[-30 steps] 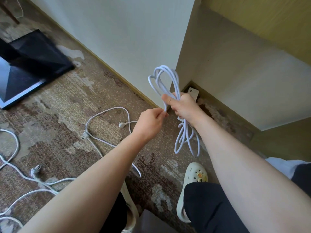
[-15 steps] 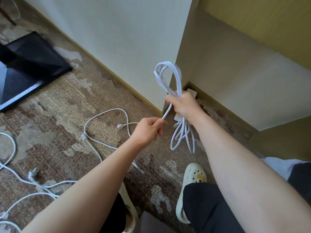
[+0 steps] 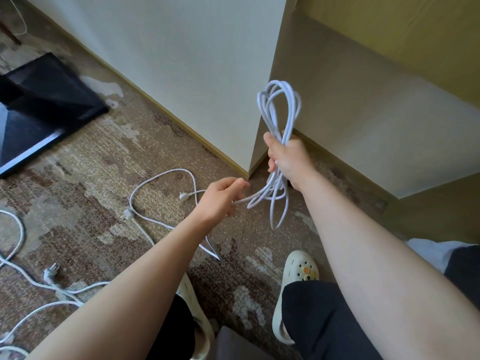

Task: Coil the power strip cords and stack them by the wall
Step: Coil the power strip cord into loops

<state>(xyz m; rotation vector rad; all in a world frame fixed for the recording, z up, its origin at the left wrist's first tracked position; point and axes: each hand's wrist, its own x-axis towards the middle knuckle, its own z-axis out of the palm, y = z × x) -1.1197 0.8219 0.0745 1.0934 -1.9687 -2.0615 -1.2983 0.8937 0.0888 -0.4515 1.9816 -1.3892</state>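
From the head view, my right hand (image 3: 285, 158) clenches the coiled cord (image 3: 279, 120), loops running upright just in front of the wall corner (image 3: 255, 157). My left hand (image 3: 220, 201), lower and left of the corner, pinches the loose strand (image 3: 249, 200) leading up-right into the coil.

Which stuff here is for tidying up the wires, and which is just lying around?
For the job:
- coiled cord, gripped in the right hand
- loose end of it, pinched by the left hand
- uncoiled cord on the carpet
- more cords at the left
- wall, where they get stacked

Just lying about:
- black panel
- cream clog
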